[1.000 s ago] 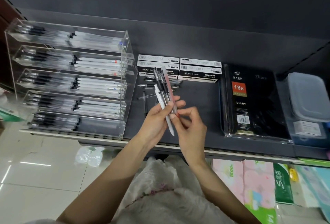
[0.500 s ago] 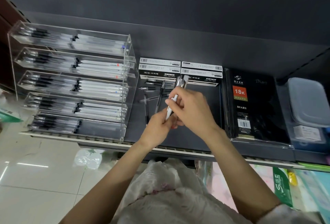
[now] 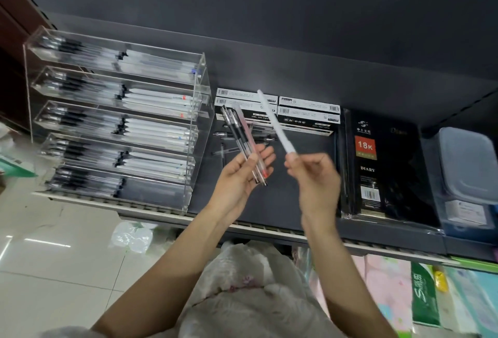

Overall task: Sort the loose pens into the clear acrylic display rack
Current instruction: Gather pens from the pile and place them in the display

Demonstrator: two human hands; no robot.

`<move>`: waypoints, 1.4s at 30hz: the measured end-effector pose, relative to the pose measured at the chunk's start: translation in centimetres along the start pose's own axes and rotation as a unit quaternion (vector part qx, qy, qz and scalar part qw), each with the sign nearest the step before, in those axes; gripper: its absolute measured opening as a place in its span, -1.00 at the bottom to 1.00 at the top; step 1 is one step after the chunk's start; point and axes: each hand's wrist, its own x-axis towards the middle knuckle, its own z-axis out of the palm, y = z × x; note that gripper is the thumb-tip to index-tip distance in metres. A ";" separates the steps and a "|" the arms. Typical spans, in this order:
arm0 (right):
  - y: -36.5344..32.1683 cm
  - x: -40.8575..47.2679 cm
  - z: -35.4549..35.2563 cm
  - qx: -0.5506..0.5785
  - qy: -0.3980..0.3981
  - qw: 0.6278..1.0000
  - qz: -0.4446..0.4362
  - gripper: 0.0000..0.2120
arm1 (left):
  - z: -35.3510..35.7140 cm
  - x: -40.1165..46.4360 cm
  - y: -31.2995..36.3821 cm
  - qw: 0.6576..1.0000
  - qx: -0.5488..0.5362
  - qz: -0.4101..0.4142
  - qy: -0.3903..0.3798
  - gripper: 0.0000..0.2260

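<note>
A small bunch of pens [image 3: 244,143] is held in the left hand [image 3: 238,175], the fingers curled loosely around the lower barrels while the thumb presses across them; the bunch fans upward and to the left, its tips reaching in front of the pen boxes [image 3: 246,105] stacked at the back of the shelf [image 3: 285,200]. A single white pen [image 3: 275,122] is pinched by its lower end between the fingertips of the right hand [image 3: 314,181], which is otherwise closed into a loose fist (the hand is blurred, so finer detail cannot be told), and the pen is tilted up and to the left. The two hands are kept apart, just beside each other, above the dark shelf. A few loose pens [image 3: 242,136] are left lying on the shelf behind the left hand. The clear acrylic display rack [image 3: 196,127] is stood at the left end of the shelf, its five tiers filled with pens. A black diary [image 3: 382,165] is laid to the right of the hands.
</note>
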 end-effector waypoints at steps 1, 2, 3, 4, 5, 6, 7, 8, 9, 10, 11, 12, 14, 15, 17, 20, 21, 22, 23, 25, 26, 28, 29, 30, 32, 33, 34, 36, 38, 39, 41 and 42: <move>0.9 -0.6 0.5 -0.012 0.003 1.000 0.000 -0.84 | 0.1 0.0 0.0 1.000 -0.004 0.006 0.006 -0.79; 1.5 -1.3 1.1 -0.032 0.000 0.999 -0.008 -0.86 | 0.1 -0.1 -0.1 1.000 -0.004 0.011 0.012 -0.79; 1.9 -1.8 1.6 -0.057 -0.008 0.998 -0.025 -0.89 | 0.1 -0.2 -0.2 1.000 -0.004 0.019 0.019 -0.79; 2.1 -2.4 2.0 -0.082 -0.017 0.995 -0.047 -0.91 | 0.1 -0.3 -0.3 0.999 -0.011 0.026 0.026 -0.79; 2.3 -2.8 2.4 -0.102 -0.026 0.992 -0.072 -0.93 | 0.0 -0.4 -0.3 0.999 -0.023 0.032 0.034 -0.79; 2.4 -3.1 2.8 -0.116 -0.033 0.988 -0.097 -0.94 | 0.0 -0.5 -0.3 0.998 -0.038 0.037 0.041 -0.79; 2.5 -3.2 3.1 -0.126 -0.040 0.984 -0.115 -0.94 | -0.1 -0.7 -0.3 0.997 -0.048 0.042 0.048 -0.79; 2.6 -3.3 3.5 -0.135 -0.048 0.981 -0.128 -0.95 | -0.3 -0.9 -0.1 0.996 -0.055 0.046 0.052 -0.79; 2.7 -3.4 4.0 -0.144 -0.055 0.978 -0.138 -0.94 | -0.5 -1.1 0.0 0.996 -0.057 0.050 0.055 -0.79; 2.8 -3.4 4.5 -0.152 -0.062 0.975 -0.147 -0.93 | -0.8 -1.4 0.2 0.995 -0.059 0.054 0.057 -0.79; 2.9 -3.6 5.1 -0.156 -0.068 0.973 -0.156 -0.92 | -1.3 -1.6 0.5 0.995 -0.060 0.059 0.059 -0.78; 2.9 -3.8 5.8 -0.155 -0.071 0.972 -0.161 -0.91 | -1.9 -1.8 1.0 0.994 -0.059 0.064 0.062 -0.77; 2.6 -4.5 7.5 -0.131 -0.072 0.977 -0.154 -0.90 | -3.4 -2.3 2.3 0.994 -0.037 0.072 0.068 -0.76; 2.4 -4.9 8.4 -0.111 -0.072 0.981 -0.144 -0.89 | -4.4 -2.6 3.1 0.994 -0.018 0.074 0.073 -0.78; 2.2 -5.8 10.2 -0.081 -0.073 0.985 -0.131 -0.90 | -6.8 -3.3 4.9 0.993 0.025 0.075 0.087 -0.82; 2.1 -7.0 12.8 -0.077 -0.097 0.986 -0.112 -0.92 | -10.7 -4.2 7.6 0.987 0.101 0.074 0.103 -0.86; 2.2 -7.4 13.7 -0.081 -0.112 0.985 -0.104 -0.94 | -12.0 -4.6 8.4 0.986 0.110 0.071 0.100 -0.88; 2.3 -7.8 14.5 -0.092 -0.130 0.982 -0.098 -0.96 | -13.2 -4.9 9.2 0.987 0.111 0.066 0.096 -0.89; 2.5 -8.2 15.4 -0.110 -0.146 0.978 -0.096 -0.97 | -14.4 -5.2 9.8 0.988 0.111 0.061 0.093 -0.90; 3.0 -9.1 17.2 -0.155 -0.165 0.969 -0.100 -0.94 | -16.8 -5.8 10.8 0.988 0.108 0.047 0.096 -0.91; 3.3 -9.4 17.9 -0.175 -0.164 0.965 -0.110 -0.93 | -18.0 -6.1 11.2 0.989 0.102 0.038 0.100 -0.91; 3.9 -9.7 18.7 -0.215 -0.127 0.956 -0.152 -0.94 | -20.4 -6.6 12.0 0.990 0.087 0.019 0.111 -0.91; 4.1 -9.4 18.7 -0.245 -0.096 0.948 -0.177 -0.98 | -21.6 -6.8 12.4 0.990 0.081 0.011 0.118 -0.91; 4.2 -9.1 18.6 -0.282 -0.066 0.936 -0.198 -0.98 | -22.9 -6.9 12.8 0.989 0.075 0.005 0.128 -0.90; 4.3 -8.1 18.1 -0.358 -0.035 0.903 -0.235 -0.94 | -25.2 -7.1 13.5 0.986 0.068 -0.004 0.149 -0.86; 4.3 -7.6 18.0 -0.395 -0.030 0.882 -0.256 -0.93 | -26.1 -7.2 13.7 0.986 0.066 -0.009 0.154 -0.85; 4.3 -7.3 18.0 -0.429 -0.030 0.860 -0.276 -0.91 | -26.8 -7.2 13.9 0.986 0.066 -0.013 0.154 -0.83; 4.4 -6.7 18.2 -0.485 -0.032 0.812 -0.324 -0.89 | -27.5 -7.0 14.1 0.987 0.068 -0.016 0.147 -0.83; 4.2 -6.3 18.4 -0.533 -0.037 0.759 -0.373 -0.92 | -27.6 -6.8 14.1 0.987 0.068 -0.020 0.144 -0.86; 4.2 -6.0 18.4 -0.558 -0.041 0.730 -0.393 -0.95 | -27.5 -6.6 14.1 0.987 0.065 -0.021 0.143 -0.88; 4.5 -5.5 18.4 -0.619 -0.056 0.663 -0.416 -0.93 | -27.3 -6.4 14.1 0.988 0.055 -0.021 0.141 -0.90; 4.8 -5.3 18.4 -0.652 -0.066 0.628 -0.420 -0.87 | -27.3 -6.2 14.2 0.989 0.052 -0.022 0.139 -0.90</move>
